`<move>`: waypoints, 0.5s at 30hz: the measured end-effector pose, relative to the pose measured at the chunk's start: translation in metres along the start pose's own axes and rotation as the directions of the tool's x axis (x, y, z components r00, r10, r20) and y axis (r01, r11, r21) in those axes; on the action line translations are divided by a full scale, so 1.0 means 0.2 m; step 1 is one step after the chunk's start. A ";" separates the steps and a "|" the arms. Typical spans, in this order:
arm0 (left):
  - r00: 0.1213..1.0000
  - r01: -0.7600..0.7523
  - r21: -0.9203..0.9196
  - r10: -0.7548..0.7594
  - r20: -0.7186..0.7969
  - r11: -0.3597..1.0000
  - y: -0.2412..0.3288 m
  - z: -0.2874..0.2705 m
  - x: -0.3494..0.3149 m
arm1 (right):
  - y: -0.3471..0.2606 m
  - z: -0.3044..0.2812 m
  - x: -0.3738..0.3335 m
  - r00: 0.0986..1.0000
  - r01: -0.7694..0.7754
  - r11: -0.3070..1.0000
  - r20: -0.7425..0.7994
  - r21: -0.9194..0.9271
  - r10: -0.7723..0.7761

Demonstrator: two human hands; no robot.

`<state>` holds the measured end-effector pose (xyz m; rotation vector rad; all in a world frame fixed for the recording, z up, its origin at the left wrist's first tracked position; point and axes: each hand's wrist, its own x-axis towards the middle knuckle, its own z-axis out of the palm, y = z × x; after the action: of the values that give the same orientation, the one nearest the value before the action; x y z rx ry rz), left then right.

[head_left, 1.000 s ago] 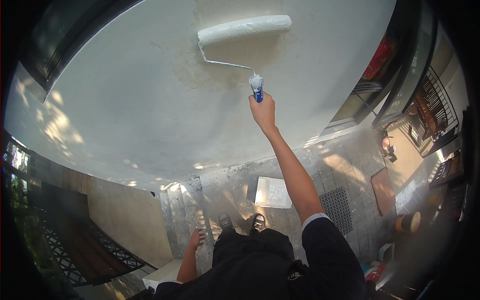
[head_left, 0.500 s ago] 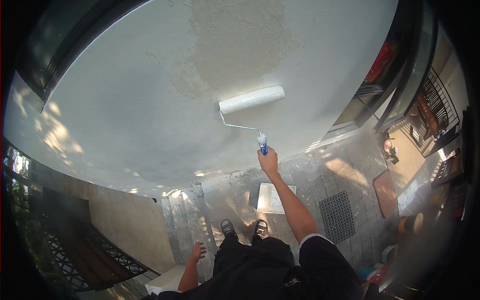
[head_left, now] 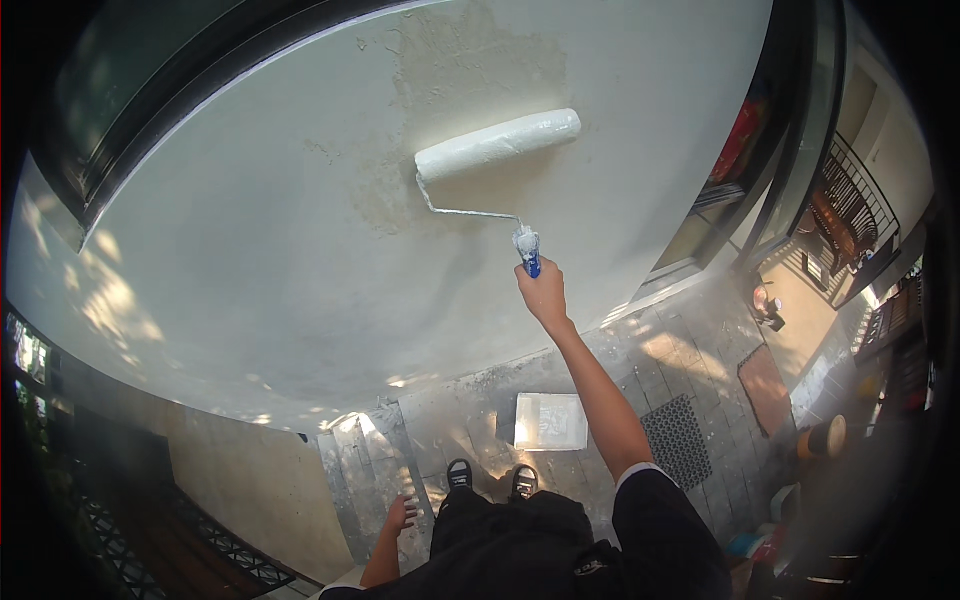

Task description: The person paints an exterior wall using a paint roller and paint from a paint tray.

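right hand [head_left: 543,290] grips a paint roller [head_left: 498,144] across the tan patch [head_left: 480,62] on the wall [head_left: 250,250]; left hand [head_left: 403,513] hangs empty below that patch. it's probably light, sleeve [head_left: 535,131] soft, paint-slick; best held by the handle [head_left: 533,266].

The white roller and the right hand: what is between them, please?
In the head view, a thin bent rod and a blue handle smeared with white lie between the roller and the right hand, which grips the handle.

Paint roller [head_left: 498,145]: white, paint-coated sleeve [head_left: 540,130], bent wire [head_left: 470,212], paint-smeared blue handle [head_left: 527,242]; lies upper centre, sleeve tilted, right end higher.
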<state>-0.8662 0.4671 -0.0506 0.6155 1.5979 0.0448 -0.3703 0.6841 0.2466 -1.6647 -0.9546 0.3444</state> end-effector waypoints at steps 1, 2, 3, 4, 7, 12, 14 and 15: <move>1.000 -0.011 0.012 0.010 0.010 1.000 0.04 -0.02 0.03 | -0.06 -0.03 0.04 0.999 0.047 0.999 -0.003 0.001 -0.047; 1.000 -0.005 0.030 0.005 0.024 1.000 0.06 -0.05 0.05 | -0.12 -0.05 0.07 0.996 0.091 0.996 -0.001 0.003 -0.091; 0.999 0.000 0.046 -0.001 0.036 0.999 0.09 -0.08 0.07 | -0.20 -0.05 0.09 0.999 0.050 0.999 0.005 -0.003 -0.050; 0.999 -0.006 0.052 0.004 0.041 0.999 0.11 -0.12 0.10 | -0.26 -0.06 0.10 0.999 0.052 0.999 -0.005 -0.006 -0.052; 0.998 -0.022 0.096 0.017 0.058 0.995 0.25 -0.22 0.17 | -0.37 -0.05 0.15 0.996 0.081 0.997 -0.023 0.014 -0.080; 0.994 -0.084 0.148 0.072 0.085 0.985 0.48 -0.38 0.26 | -0.51 -0.03 0.22 0.999 0.028 0.985 -0.031 0.170 -0.023; 0.994 -0.090 0.161 0.078 0.082 0.983 0.54 -0.44 0.28 | -0.60 -0.05 0.23 1.000 -0.002 0.981 -0.025 0.194 0.007; 0.993 -0.098 0.168 0.086 0.079 0.981 0.56 -0.47 0.29 | -0.63 -0.06 0.23 0.999 -0.029 0.975 -0.014 0.219 0.033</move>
<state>-0.9128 0.6170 -0.0476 0.8167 1.5129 -0.0469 -0.3845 0.7158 0.3770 -1.4805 -0.8464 0.4389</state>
